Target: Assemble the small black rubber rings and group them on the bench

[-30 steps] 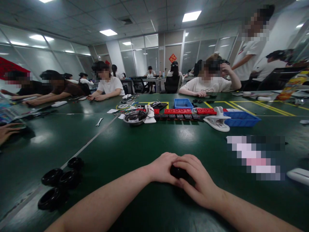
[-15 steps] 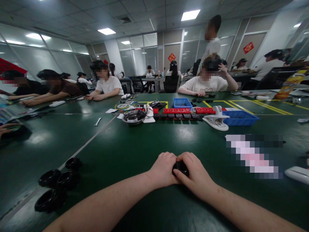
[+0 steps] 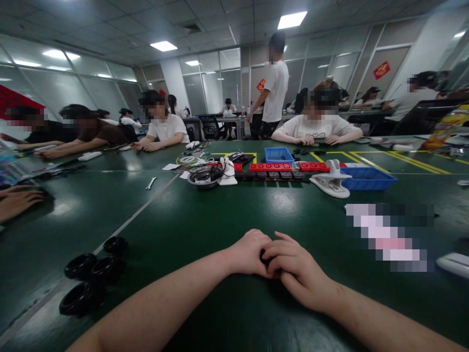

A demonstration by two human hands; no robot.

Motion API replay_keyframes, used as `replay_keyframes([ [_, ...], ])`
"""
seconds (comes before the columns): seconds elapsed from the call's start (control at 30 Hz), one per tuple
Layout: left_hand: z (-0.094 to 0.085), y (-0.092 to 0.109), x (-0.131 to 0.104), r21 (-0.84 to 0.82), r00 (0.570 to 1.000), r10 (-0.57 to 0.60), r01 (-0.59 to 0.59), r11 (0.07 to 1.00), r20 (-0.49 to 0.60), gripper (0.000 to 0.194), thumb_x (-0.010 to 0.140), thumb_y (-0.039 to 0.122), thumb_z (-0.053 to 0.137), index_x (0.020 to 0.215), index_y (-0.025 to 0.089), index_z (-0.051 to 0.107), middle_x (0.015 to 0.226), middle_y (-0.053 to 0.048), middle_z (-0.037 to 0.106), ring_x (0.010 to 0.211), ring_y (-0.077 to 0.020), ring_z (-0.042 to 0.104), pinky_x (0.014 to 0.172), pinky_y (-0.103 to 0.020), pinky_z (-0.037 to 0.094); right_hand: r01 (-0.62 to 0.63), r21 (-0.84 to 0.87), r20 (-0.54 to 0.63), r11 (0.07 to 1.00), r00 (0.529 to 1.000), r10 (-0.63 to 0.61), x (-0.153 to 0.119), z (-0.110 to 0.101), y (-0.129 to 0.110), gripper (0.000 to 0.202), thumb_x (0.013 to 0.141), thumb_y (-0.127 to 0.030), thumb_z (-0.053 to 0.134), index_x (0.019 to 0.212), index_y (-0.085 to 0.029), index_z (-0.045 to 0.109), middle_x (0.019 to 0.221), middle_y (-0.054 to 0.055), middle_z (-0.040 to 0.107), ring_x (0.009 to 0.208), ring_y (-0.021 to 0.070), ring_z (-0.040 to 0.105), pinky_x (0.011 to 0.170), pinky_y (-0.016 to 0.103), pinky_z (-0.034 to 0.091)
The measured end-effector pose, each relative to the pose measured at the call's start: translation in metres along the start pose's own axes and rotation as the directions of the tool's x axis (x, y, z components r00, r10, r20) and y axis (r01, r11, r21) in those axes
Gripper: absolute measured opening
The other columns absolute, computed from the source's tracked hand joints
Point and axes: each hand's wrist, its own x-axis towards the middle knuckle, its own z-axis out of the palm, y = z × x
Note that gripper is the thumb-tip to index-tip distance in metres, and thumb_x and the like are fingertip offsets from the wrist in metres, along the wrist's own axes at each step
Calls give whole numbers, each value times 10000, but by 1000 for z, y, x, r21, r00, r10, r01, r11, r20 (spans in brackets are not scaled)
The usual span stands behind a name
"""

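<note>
In the middle of the green table, my left hand (image 3: 249,253) is closed around a glossy black ring-shaped piece (image 3: 263,255). Most of that piece is hidden by the fingers, so only a dark sliver shows. My right hand (image 3: 302,275) lies against it from the other side, its fingers bent over the top and touching the left hand's fingers; the index finger is lifted a little. Off to the left sit several more glossy black rings (image 3: 78,268), grouped close together near a pale seam line.
Ahead lie a metal bowl of cables (image 3: 205,182), red power strips (image 3: 270,167), a white clamp stand (image 3: 332,180) and blue trays (image 3: 370,178). A wrench (image 3: 151,184) lies left of the seam. A co-worker's hand (image 3: 20,201) rests at the left edge; other people sit around.
My right fingers have shifted from wrapping the black ring's far side to curling over its top, covering more of it. A standing person behind has moved left; the co-worker opposite has lowered a hand.
</note>
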Motion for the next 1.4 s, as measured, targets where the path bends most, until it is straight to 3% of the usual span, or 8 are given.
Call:
replay_keyframes([
  [0.23, -3, 1, -1, -41, 997, 36, -33, 999, 65, 277, 543, 353, 733, 670, 180, 558, 798, 22, 566, 867, -183, 523, 880, -336, 313, 49, 88, -10, 995, 999, -49, 1, 1, -3, 242, 679, -39, 339, 601, -196, 507, 686, -20, 589, 785, 118, 570, 997, 407, 275],
  [0.37, -3, 5, -3, -13, 998, -1, 2, 1000, 56, 408, 553, 402, 719, 866, 193, 561, 932, -18, 567, 913, -214, 510, 913, -379, 302, 44, 12, -17, 999, 999, -44, 0, -1, -6, 206, 695, -99, 404, 800, -203, 548, 810, 10, 594, 872, 158, 542, 986, 422, 277],
  [0.47, -3, 7, -4, -46, 999, -39, 40, 998, 17, 554, 544, 455, 715, 989, 194, 511, 991, -34, 554, 926, -226, 508, 909, -386, 314, -49, -125, -89, 991, 995, 38, -2, -1, -5, 240, 729, -229, 486, 962, -175, 513, 951, 73, 555, 917, 210, 509, 899, 435, 355],
  [0.57, -1, 10, -4, -50, 996, -80, 78, 996, -35, 648, 489, 516, 724, 989, 177, 487, 949, -37, 553, 882, -224, 517, 891, -389, 335, -216, -227, -136, 950, 973, 188, -1, 2, -1, 234, 739, -313, 525, 917, -164, 500, 898, 88, 532, 844, 224, 495, 754, 407, 417],
  [0.7, 5, 15, -4, 21, 988, -137, 139, 990, -69, 584, 510, 552, 693, 914, 180, 495, 850, -22, 550, 834, -220, 521, 893, -402, 336, -344, -282, -89, 896, 939, 333, 1, 7, 3, 114, 734, -271, 533, 764, -174, 481, 778, 51, 504, 729, 191, 469, 667, 359, 411],
  [0.87, 10, 17, -4, 77, 982, -168, 174, 982, -85, 469, 571, 502, 662, 871, 180, 500, 802, -13, 553, 823, -208, 526, 925, -400, 309, -366, -290, -84, 884, 930, 357, 2, 8, 3, 100, 728, -255, 544, 745, -178, 482, 766, 40, 502, 721, 185, 467, 659, 344, 397],
  [1.2, 1, 15, -2, -37, 995, -102, 102, 994, 2, 376, 554, 352, 687, 847, 176, 531, 849, -15, 586, 818, -209, 540, 878, -373, 343, -276, -177, -97, 945, 960, 262, 2, 4, 1, 79, 720, -193, 504, 798, -179, 512, 776, 43, 544, 739, 180, 506, 674, 346, 427],
  [1.4, -3, 7, -1, -92, 996, 18, -9, 996, 91, 309, 555, 331, 693, 797, 191, 559, 831, 16, 575, 829, -194, 532, 843, -333, 345, 11, -8, -40, 1000, 999, -12, 2, 0, -9, 187, 682, -79, 383, 715, -195, 526, 741, 17, 588, 757, 152, 546, 790, 362, 423],
])
